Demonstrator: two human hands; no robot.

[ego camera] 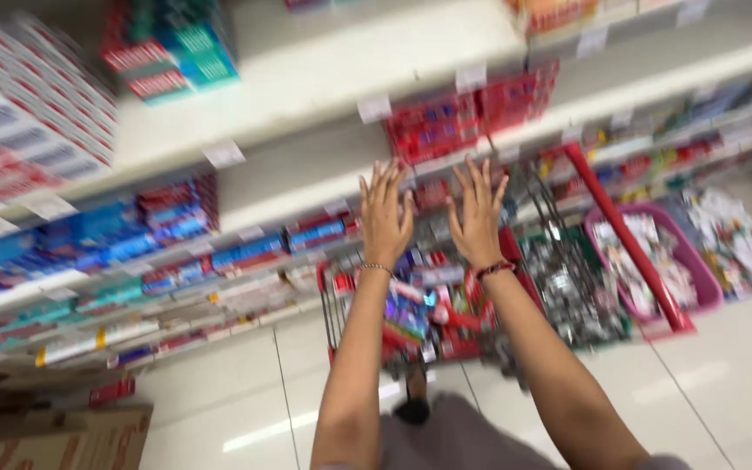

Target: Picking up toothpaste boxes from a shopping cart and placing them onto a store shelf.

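Hands raised with fingers spread, left hand and right hand holding nothing above the loaded red shopping cart beside the shelves; risk judged: the unheld cart may roll into the pink basket.

Two hands are raised above the shopping cart — the left hand and the right hand, five spread fingers on each, one bracelet per wrist. One cart, red-framed. Right of the cart lies one pink basket; left of it, one cardboard box. Behind the cart run four shelf tiers — the blurred packages on them cannot be counted.
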